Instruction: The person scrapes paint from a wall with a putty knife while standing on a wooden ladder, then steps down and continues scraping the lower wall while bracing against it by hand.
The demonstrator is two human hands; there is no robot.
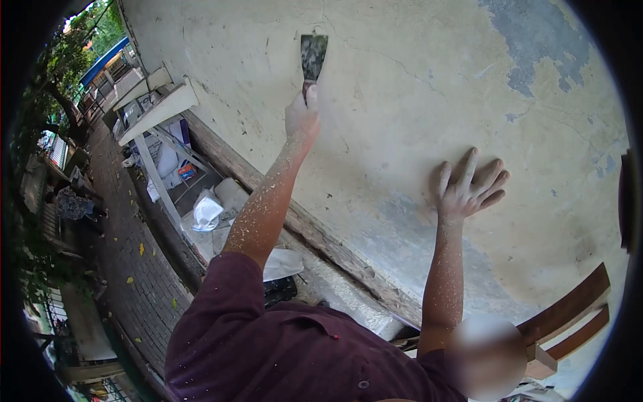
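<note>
Scraper (314,57): in my left grip (301,117), blade pointing up the wall (375,120), its wide edge just beneath a thin crack; whether that edge presses on the surface or stands slightly off it, I cannot tell.
Left grip: clamped on the scraper's handle, my thumb lying up toward the blade, my arm stretched well out.
Right grip (462,197): laid against the wall, lower than the blade and well apart from it, my fingers spread.
Wall: pale and dirty, with fine cracks; a large grey patch (536,40) shows at the upper right.
My forearms: both flecked with pale specks, bare below the sleeves of my purple shirt (274,348).
Left of me: a pale-edged stand (161,110) beside the wall, with a crumpled white bag (207,211) near its lower end.
Ground: brick paving (137,268) farther left, scattered with yellow leaves.
Lower right: brown wooden pieces (566,308), looking curved, near my right arm.
</note>
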